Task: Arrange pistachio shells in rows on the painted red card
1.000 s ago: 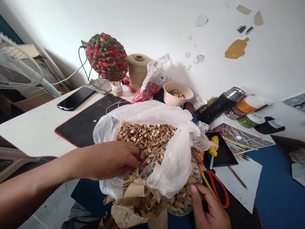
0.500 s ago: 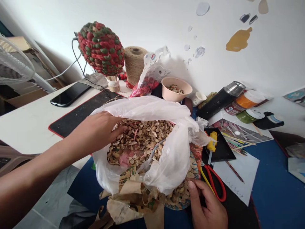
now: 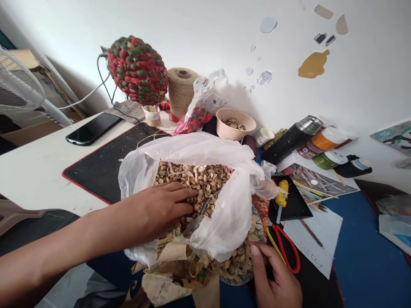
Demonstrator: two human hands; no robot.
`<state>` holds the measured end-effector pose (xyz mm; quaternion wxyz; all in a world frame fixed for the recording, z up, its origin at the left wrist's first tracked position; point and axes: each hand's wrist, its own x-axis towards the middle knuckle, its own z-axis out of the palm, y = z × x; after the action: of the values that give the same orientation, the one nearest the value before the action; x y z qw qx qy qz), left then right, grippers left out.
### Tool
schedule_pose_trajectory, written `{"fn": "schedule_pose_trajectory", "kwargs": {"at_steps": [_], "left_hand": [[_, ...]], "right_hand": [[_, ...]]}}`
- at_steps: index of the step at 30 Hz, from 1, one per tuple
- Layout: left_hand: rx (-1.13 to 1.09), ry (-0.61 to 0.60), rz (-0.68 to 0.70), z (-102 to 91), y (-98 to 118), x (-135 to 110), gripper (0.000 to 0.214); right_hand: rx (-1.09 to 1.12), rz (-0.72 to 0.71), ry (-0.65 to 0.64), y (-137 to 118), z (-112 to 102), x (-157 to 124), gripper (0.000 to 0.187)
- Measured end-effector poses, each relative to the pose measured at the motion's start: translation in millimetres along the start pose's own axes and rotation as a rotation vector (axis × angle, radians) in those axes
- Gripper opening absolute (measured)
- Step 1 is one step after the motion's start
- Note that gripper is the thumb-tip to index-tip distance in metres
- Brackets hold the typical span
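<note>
A white plastic bag point(image 3: 224, 214) full of pistachio shells point(image 3: 205, 182) stands open in front of me. My left hand point(image 3: 160, 207) lies inside its mouth, fingers stretched flat over the shells. My right hand point(image 3: 274, 280) is at the lower right, fingers curled against the rim of a woven tray point(image 3: 253, 239) under the bag; shells lie on that tray too. Torn brown paper point(image 3: 173, 273) hangs below the bag.
Red-handled scissors point(image 3: 285, 248) and a yellow tool point(image 3: 281, 196) lie right of the bag. Behind stand a pink bowl point(image 3: 236, 124), a twine spool point(image 3: 181, 90), a red-green shell ball point(image 3: 138, 70), a flask point(image 3: 290, 139) and paint jars point(image 3: 324, 139). A phone point(image 3: 91, 128) lies left.
My left hand went from the bag's front to its left rim, then came back down flat onto the shells. The right hand stayed at the tray's edge.
</note>
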<state>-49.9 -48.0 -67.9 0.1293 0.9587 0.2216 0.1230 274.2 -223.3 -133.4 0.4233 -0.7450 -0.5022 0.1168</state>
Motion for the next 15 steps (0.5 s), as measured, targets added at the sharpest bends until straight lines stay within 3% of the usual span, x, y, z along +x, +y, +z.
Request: {"fn": "schedule_pose_trajectory", "kwargs": {"at_steps": [5, 10, 15], "left_hand": [[0.077, 0.001, -0.086, 0.2, -21.9, -6.8, 0.024], [0.192, 0.096, -0.312, -5.6, -52.1, 2.6, 0.046], [0.261, 0.137, -0.406, -17.1, -49.1, -3.1, 0.047]], "right_hand": [[-0.015, -0.011, 0.011, 1.2, 0.7, -0.3, 0.065], [-0.011, -0.038, 0.013, -1.4, 0.7, 0.8, 0.064], [-0.007, -0.018, 0.009, -2.2, 0.8, -0.3, 0.061]]}}
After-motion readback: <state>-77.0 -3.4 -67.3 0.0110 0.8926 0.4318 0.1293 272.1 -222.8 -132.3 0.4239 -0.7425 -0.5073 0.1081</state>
